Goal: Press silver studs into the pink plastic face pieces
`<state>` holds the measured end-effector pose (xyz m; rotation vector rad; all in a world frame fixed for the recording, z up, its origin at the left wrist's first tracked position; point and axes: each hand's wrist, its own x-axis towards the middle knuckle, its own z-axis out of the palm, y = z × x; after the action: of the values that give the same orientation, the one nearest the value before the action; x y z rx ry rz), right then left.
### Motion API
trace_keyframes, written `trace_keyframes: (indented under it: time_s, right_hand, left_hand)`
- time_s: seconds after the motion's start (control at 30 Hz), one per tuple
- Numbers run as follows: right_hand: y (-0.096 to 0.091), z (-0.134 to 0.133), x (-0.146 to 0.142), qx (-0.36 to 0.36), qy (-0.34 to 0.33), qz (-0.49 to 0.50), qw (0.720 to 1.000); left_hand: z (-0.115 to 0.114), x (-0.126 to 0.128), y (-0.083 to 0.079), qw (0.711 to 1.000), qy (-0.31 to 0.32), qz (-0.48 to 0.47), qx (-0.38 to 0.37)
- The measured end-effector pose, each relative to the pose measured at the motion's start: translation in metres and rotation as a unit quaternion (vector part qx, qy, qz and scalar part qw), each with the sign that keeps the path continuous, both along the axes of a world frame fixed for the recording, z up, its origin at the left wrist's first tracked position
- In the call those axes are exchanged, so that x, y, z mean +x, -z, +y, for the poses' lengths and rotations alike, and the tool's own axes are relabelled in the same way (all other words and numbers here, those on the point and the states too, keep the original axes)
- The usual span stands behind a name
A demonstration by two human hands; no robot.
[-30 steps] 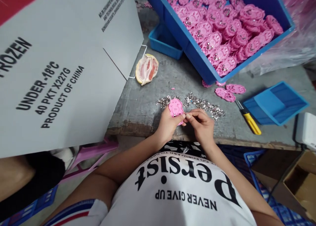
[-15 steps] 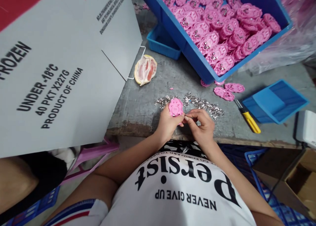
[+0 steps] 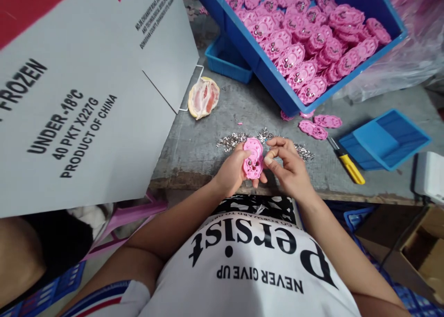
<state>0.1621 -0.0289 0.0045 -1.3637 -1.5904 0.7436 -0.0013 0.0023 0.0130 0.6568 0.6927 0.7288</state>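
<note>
A pink plastic part (image 3: pixel 254 151), an oblong case piece with two rounded lobes, lies flat across the fingers of my left hand (image 3: pixel 231 170), with the thumb pressing on it. Small shiny metal bits sit in its lower lobe. Just right of the part, my right hand (image 3: pixel 286 164) has its thumb and fingers curled together. Whatever may be between those fingertips is too small or hidden to make out. Small metal pieces (image 3: pixel 231 141) are scattered on the worktable (image 3: pixel 194 155) behind both hands, partly covered by them.
A large blue crate (image 3: pixel 248 51) full of pink parts (image 3: pixel 291 58) stands at the back. Loose pink parts (image 3: pixel 314 129), a yellow-handled screwdriver (image 3: pixel 352 168) and a blue tray (image 3: pixel 388 141) lie right. Left are a carton (image 3: pixel 104 123), a peeled citrus piece (image 3: pixel 204 97) and a small blue bin (image 3: pixel 229 63).
My left hand has turned the pink part so its full length and the metal bits show. My right fingers have moved off the part, slightly up and right.
</note>
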Motion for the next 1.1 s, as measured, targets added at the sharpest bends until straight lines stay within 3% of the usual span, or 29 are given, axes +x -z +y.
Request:
trace_keyframes:
  time_s: [0.23,0.7,1.1]
  right_hand:
    - [-0.011,0.006,0.006,-0.025,-0.076,-0.017,0.997]
    - [-0.018,0.006,0.009,-0.025,-0.121,-0.049,0.991]
    - [-0.007,0.001,0.005,-0.096,-0.021,0.136,0.986]
  left_hand:
    - [0.0,-0.003,-0.005,0.999,0.036,-0.001,0.034]
    - [-0.002,-0.003,0.0,0.997,0.07,0.001,0.041]
    - [0.0,-0.004,0.001,0.997,0.073,-0.024,0.026]
